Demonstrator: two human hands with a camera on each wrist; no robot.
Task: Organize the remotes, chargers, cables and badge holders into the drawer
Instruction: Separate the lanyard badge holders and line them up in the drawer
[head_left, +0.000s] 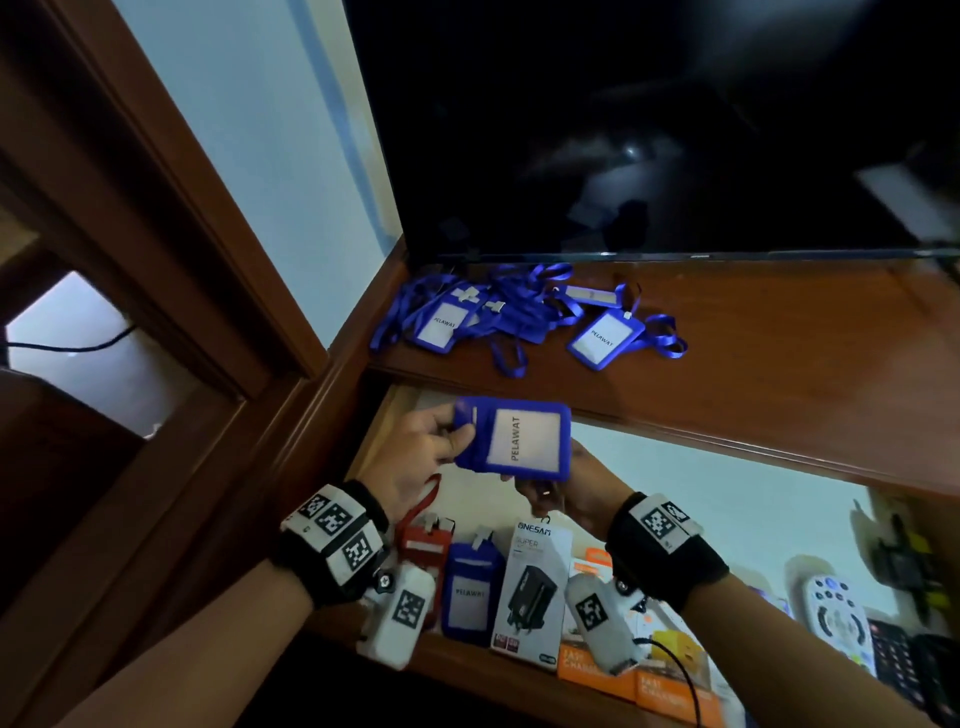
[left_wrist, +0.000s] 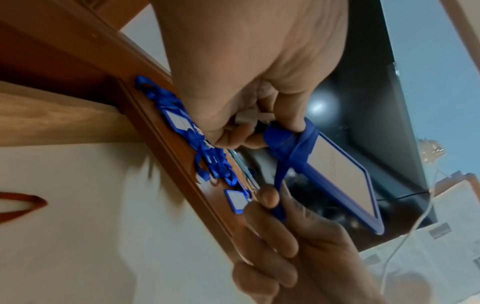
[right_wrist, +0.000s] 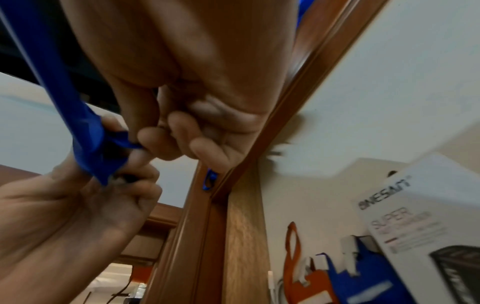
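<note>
My left hand pinches the top end of a blue badge holder labelled PELAWAT, held above the open drawer. Its blue lanyard is wound around the holder's top. Under the holder, my right hand pinches the loose lanyard strap between thumb and fingers. More blue badge holders with tangled lanyards lie on the cabinet top, one apart. In the drawer stand a red badge holder, a blue one, a white charger box, orange charger boxes and remotes.
A dark TV screen stands at the back of the wooden cabinet top. A wooden frame rises at the left. The drawer's back part shows bare white lining; its right end holds black remotes.
</note>
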